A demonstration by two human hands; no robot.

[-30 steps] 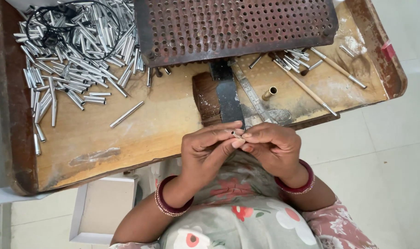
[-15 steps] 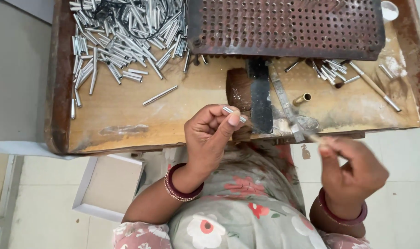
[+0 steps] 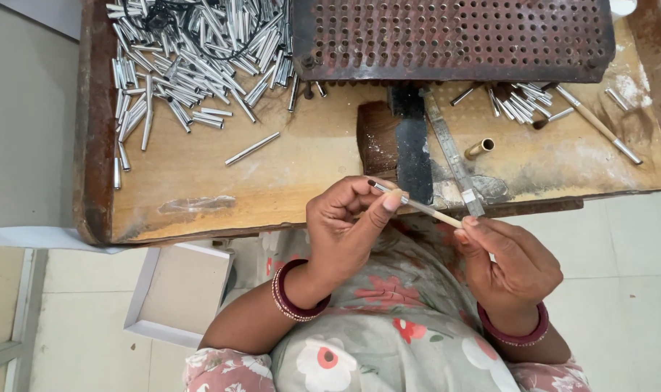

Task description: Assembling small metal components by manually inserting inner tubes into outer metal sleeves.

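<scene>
The thin wooden stick (image 3: 426, 210) lies slanted just off the near edge of the workboard (image 3: 200, 181). The left hand (image 3: 341, 232) pinches its metal-tipped end, and the right hand (image 3: 512, 265) pinches the lower end.

Thin pale wooden stick (image 3: 425, 209), silver metal tip, tilted, pinched at both ends

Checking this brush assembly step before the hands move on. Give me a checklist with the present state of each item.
1. Thin wooden stick held at both ends: ok, left hand pinches the metal-tipped end, right hand the other.
2. Metal tip seated on the stick: cannot tell, fingers cover it.
3. Stick over the wooden work board edge: ok.
4. Pile of silver metal tubes on the board: ok.
5. Perforated metal plate holes free: cannot tell.
</scene>
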